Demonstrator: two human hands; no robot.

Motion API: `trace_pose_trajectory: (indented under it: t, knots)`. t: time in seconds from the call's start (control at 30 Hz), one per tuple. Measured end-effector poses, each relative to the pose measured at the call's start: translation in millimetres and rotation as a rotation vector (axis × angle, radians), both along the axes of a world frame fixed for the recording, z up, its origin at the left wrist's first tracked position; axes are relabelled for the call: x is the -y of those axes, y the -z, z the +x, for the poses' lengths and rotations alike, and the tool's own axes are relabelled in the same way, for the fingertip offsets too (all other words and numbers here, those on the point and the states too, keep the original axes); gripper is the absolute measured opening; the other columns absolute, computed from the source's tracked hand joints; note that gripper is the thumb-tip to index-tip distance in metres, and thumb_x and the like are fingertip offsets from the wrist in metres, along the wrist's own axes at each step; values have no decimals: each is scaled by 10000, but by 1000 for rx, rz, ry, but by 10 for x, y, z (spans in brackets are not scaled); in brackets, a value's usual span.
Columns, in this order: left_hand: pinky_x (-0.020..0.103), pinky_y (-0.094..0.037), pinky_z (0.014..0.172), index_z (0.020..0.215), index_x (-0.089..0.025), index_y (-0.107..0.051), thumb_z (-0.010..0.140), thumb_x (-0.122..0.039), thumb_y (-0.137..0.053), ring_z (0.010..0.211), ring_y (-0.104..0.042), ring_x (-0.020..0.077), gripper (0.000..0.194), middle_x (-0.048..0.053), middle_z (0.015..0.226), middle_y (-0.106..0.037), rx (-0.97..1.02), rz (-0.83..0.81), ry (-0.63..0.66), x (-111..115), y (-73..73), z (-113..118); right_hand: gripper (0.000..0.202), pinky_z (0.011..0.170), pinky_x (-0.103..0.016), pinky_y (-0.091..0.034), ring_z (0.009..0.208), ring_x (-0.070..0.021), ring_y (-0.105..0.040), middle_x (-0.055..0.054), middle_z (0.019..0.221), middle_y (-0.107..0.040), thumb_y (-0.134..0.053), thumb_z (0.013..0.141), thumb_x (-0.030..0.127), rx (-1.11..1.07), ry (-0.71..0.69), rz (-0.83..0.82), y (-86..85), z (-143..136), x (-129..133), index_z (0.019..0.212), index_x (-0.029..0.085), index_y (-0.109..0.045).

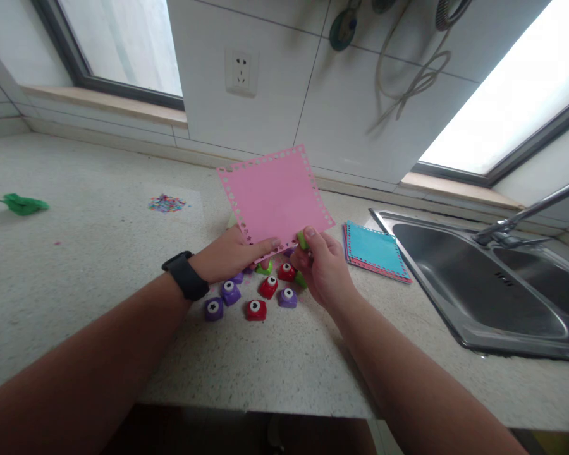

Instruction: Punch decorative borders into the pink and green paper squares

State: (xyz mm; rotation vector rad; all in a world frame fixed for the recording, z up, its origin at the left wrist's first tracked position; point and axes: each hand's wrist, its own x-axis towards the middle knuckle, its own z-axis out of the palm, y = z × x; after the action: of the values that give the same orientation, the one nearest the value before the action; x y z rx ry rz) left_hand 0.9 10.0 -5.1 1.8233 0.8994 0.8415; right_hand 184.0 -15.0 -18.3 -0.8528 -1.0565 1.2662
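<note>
A pink sheet of paper point(277, 199) with small shapes punched along its edges is held up over the counter. My left hand point(237, 253), with a black watch on the wrist, grips its lower left edge, thumb on top. In my right hand point(325, 262) is a green craft punch point(302, 240), pinched between thumb and fingers at the paper's lower right edge. Several more punches lie below: a purple punch point(214, 308), a red punch point(256, 309) and another purple punch point(287, 297) are nearest me. Others are partly hidden by the hands and paper.
Right of my hands lies a stack of punched papers point(377, 249), blue on top, beside the steel sink point(474, 278) and its faucet point(507, 227). A pile of colourful paper bits point(167, 203) and a crumpled green item point(24, 204) are on the left. A tiled wall stands behind.
</note>
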Motion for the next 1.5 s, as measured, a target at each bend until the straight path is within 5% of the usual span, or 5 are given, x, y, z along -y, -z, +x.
trace_pose_trajectory:
  t: [0.63,0.83,1.17,1.5]
  knots:
    - [192,-348,437,721,-157,-642,904,-514,-563,474,-473,84,409,5,578,-580,75,-93,-13,-93,93,-46,340,418,-252,-224,449,-95,-359,44,538,-450,-571,888,535,40,126,52,-49,213,-80,758,221,-548]
    - [196,-361,412,857,-126,-693,919,-429,-558,425,-468,75,337,20,624,-642,134,-120,-63,-133,8,-85,397,465,-275,-248,489,-104,-364,29,586,-462,-533,911,550,271,182,139,-121,424,-75,819,191,-673]
    - [187,-318,417,796,-138,-674,937,-301,-534,409,-427,66,257,-29,512,-572,184,-144,-139,-176,-41,-126,339,640,-321,-428,696,-169,-549,-24,790,-636,-637,886,459,898,-78,192,-184,375,56,1116,211,-641]
    - [197,-303,422,781,-138,-667,940,-333,-514,411,-421,73,294,-33,497,-555,193,-113,-111,-175,-37,-135,196,806,-372,-443,868,-219,-588,-74,888,-640,-583,951,373,1297,-76,513,-127,227,87,975,213,-692]
